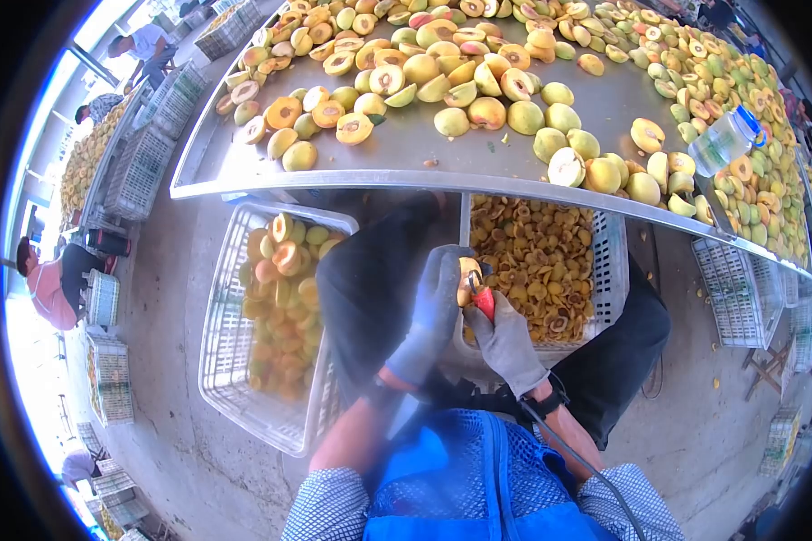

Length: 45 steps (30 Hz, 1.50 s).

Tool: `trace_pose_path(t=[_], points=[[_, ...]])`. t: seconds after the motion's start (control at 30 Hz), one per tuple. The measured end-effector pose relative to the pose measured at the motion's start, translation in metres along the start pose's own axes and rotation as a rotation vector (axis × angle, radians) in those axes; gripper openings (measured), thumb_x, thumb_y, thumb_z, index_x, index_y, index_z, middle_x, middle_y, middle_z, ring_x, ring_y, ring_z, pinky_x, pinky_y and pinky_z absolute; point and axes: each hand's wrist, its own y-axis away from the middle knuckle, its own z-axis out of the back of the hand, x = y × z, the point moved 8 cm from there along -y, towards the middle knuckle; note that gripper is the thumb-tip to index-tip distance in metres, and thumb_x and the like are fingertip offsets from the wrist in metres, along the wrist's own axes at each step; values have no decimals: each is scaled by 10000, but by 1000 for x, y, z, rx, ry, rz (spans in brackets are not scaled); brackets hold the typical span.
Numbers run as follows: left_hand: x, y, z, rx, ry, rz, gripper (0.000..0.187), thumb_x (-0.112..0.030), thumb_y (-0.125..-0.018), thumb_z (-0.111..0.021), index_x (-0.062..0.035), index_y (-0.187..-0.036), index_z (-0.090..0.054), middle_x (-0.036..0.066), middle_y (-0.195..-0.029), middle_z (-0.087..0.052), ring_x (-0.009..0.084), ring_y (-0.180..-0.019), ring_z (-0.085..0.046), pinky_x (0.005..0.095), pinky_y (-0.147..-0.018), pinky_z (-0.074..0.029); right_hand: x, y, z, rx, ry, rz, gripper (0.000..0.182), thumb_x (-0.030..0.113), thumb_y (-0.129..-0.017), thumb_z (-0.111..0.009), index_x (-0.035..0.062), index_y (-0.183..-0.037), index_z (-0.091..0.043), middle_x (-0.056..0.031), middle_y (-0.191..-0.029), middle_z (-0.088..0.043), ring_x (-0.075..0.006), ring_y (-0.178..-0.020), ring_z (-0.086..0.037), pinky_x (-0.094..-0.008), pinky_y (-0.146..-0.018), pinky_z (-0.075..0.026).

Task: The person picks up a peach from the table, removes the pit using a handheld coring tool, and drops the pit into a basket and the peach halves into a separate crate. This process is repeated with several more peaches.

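Fruit (466,281) gripped at the red tool, between 2 gloved hands

Far left, a person in a pink top (56,287) sits near stacked crates. Nearer, a white crate (218,338) holds whole-looking and cut fruit, blurred in its lower part. To its right, the left hand (435,293) is mostly closed, fingers curled around the fruit, which sits above the floor between the 2 crates' outer walls. The red-handled tool (484,303) meets the fruit; its exact contact is too small to tell. The right hand (507,347) is partly closed around that handle, and a dark cable (595,469) trails past its wrist. Behind both hands, a 2nd crate (610,270) holds darker, loose fruit pieces.

Across the top, a metal table (379,171) carries many halves, with a clear bottle (720,144) toward the right.

Tool work on the fruit appears to be underway; any further stroke calls for a firm left grip and careful right-hand control.
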Motion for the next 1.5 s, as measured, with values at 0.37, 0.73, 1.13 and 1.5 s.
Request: trace_pose_path(t=[0.37, 0.73, 1.13, 1.5], points=[[11, -12, -6, 112, 2, 177, 216, -185, -990, -479, -21, -1069, -597, -7, -912, -586, 54, -837, -517, 216, -762, -443, -10, 3, -24, 206, -507, -259, 227, 262, -955, -526, 38, -921, -531, -38, -617, -542, -136, -471, -511, -280, -445, -402], [11, -15, -8, 154, 33, 218, 227, -191, -941, -551, 16, -964, -643, 22, -865, -634, 84, -777, -570, 234, -716, -468, -15, 8, -29, 283, -561, -310, 258, 332, -970, -516, 93, -873, -517, 53, -570, -414, -41, -417, -360, -221, -371, -280], [4, -20, -30, 589, 39, 243, 302, -265, -903, -645, 37, -905, -646, 84, -812, -656, 121, -742, -613, 268, -699, -505, 8, 42, -37, 617, -1259, -647, 311, 401, -973, -494, 107, -872, -487, 53, -540, -373, -64, -374, -327, -232, -351, -246], [31, -12, -35, 274, 419, 326, 448, -431, -930, -574, 13, -878, -609, 101, -747, -627, 174, -648, -611, 276, -589, -490, -20, 39, -35, 567, -1024, -537, 332, 395, -974, -495, 91, -841, -492, 43, -530, -399, -73, -363, -333, -238, -354, -271]])
